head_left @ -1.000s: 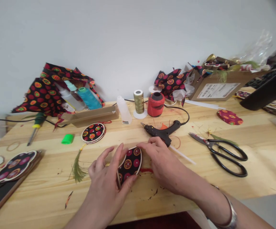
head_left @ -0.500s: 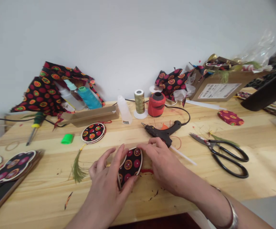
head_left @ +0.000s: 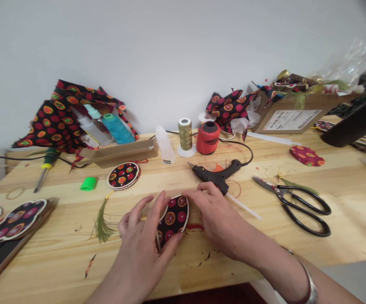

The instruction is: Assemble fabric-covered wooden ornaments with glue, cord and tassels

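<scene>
Two hands, both half-curled: left hand (head_left: 140, 253) and right hand (head_left: 216, 221) grip the edges of a black oval fabric-covered disc (head_left: 172, 219) with red-orange circles and a pale rim, above a pine tabletop (head_left: 59, 270); black hot glue gun (head_left: 216, 175) just beyond.

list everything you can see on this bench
fabric-covered oval: 1, black and red, between the hands
fabric-covered disc: 1, black, left of the hands
hot glue gun: 1, black, behind the right hand
scissors: 1, black handles, far right
thread spools: 3, gold, red, teal, back
squeeze bottle: 1, white, by the spools
screwdriver: 1, green and yellow, back left
feather tassel: 1, green, left of the hands
cardboard box: 1, brown, back right
left hand: 1, bare, holding the oval
right hand: 1, bare, fingers on the oval
</scene>
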Demonstrator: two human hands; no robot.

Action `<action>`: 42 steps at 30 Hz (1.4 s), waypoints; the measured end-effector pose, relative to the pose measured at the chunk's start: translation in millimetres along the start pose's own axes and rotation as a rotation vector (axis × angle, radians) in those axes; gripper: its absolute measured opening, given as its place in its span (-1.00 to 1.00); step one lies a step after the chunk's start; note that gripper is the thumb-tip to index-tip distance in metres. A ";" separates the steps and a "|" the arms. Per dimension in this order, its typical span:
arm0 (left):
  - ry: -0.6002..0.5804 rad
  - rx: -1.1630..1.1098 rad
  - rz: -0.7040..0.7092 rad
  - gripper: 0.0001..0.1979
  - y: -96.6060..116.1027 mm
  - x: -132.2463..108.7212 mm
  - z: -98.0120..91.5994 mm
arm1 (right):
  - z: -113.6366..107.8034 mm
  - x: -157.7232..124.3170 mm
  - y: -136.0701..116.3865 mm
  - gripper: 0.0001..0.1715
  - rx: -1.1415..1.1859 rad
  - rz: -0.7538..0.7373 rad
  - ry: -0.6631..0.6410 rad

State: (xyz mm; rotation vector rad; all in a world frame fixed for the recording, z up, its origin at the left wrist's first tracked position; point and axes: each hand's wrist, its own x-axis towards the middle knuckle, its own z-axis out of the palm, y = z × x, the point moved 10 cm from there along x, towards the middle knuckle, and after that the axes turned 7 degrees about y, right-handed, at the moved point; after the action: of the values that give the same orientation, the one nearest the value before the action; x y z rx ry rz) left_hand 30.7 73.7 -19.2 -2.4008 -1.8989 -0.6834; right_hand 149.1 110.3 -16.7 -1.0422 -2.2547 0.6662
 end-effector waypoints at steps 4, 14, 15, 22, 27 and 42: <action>-0.009 0.011 0.003 -0.29 0.3 0.5 0.9 | 0.3 -0.3 0.1 -0.22 0.002 -0.006 0.009; -0.022 0.036 0.043 -0.37 4.0 1.6 1.5 | -0.5 -0.1 1.1 -0.23 0.058 0.008 0.019; -0.035 0.048 0.061 -0.40 5.5 2.2 2.4 | -0.3 0.0 1.4 -0.22 0.068 0.011 0.020; -0.115 0.120 0.158 -0.47 14.7 10.7 4.0 | -2.4 0.6 -0.3 -0.24 0.094 0.004 0.037; -0.139 0.123 0.173 -0.50 17.5 16.2 2.6 | -2.5 0.3 -0.7 -0.24 0.094 0.009 0.035; -0.145 0.125 0.159 -0.51 19.1 19.9 -1.1 | -48.2 -13.5 -11.7 -0.25 0.002 0.001 0.266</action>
State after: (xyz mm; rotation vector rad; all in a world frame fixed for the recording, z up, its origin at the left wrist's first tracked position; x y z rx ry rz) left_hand 51.4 86.8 -6.5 -2.5469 -1.7145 -0.3804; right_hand 182.5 102.5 21.6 -1.0641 -2.0236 0.4974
